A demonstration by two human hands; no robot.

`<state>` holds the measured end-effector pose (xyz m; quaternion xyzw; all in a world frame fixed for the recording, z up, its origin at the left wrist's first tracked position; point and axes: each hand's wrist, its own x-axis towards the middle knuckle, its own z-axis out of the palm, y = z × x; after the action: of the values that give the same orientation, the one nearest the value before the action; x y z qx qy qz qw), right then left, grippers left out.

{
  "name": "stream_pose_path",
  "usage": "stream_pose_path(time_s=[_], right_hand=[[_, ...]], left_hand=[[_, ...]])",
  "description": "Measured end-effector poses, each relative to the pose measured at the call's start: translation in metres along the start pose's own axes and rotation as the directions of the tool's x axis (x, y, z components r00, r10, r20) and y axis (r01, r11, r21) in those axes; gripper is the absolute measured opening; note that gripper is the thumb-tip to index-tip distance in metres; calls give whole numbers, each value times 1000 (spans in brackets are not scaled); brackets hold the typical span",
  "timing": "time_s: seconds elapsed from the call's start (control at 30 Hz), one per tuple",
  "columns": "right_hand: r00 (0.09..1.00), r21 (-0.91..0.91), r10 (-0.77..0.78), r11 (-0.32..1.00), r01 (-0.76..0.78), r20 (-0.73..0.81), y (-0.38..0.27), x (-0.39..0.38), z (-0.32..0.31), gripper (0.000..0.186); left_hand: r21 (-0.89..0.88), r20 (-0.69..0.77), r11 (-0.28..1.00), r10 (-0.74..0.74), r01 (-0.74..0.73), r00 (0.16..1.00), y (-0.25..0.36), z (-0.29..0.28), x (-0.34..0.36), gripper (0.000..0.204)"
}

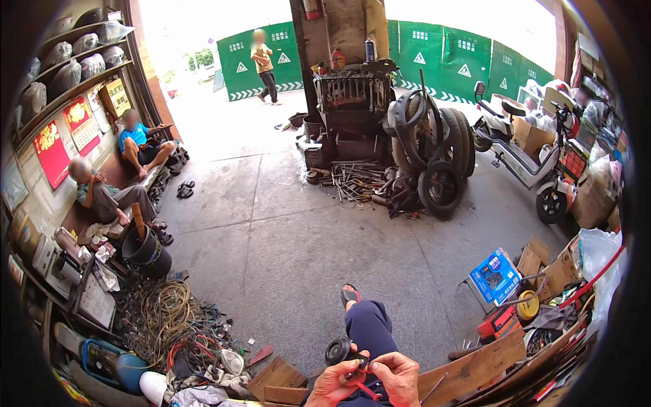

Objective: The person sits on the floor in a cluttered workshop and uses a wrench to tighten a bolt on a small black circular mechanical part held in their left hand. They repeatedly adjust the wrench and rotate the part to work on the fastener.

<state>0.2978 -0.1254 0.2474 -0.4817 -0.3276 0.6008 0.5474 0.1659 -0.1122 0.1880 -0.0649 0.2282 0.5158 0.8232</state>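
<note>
Low in the head view, my left hand (331, 384) is closed around a black round disc-shaped part (337, 351) with a ringed face. The disc sticks out beyond my fingers, just over my dark-trousered leg (371, 327). My right hand (399, 377) meets it from the right, thumb and fingers pinched together at the near end of the part. What lies in that pinch is too small to name. A red strip (368, 391), perhaps a wire or tool handle, shows below and between the two hands.
Wooden boards (468, 372) and a blue box (495, 277) lie to my right. Tangled cables (169, 312) heap up at left, by a black bucket (147, 254). Tyres (442, 188) and a scooter (529, 152) stand ahead. Two people sit at left; another stands outside.
</note>
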Motion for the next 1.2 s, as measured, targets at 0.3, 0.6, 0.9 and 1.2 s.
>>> stream_pose_path(time_s=[0.3, 0.6, 0.9, 1.2], right_hand=[[999, 50, 33, 998, -33, 4, 7, 2, -3, 2], [998, 73, 50, 996, -53, 40, 11, 3, -8, 4], [996, -5, 67, 998, -68, -59, -4, 3, 0, 3], [995, -11, 100, 995, -100, 8, -12, 4, -1, 4]], left_hand=[[-46, 92, 984, -167, 172, 982, -5, -43, 8, 38], [-74, 141, 977, -187, 198, 972, -11, -46, 13, 36], [-158, 213, 966, -169, 204, 962, -17, -41, 14, 37], [-173, 217, 961, -176, 216, 960, -13, -39, 16, 35]])
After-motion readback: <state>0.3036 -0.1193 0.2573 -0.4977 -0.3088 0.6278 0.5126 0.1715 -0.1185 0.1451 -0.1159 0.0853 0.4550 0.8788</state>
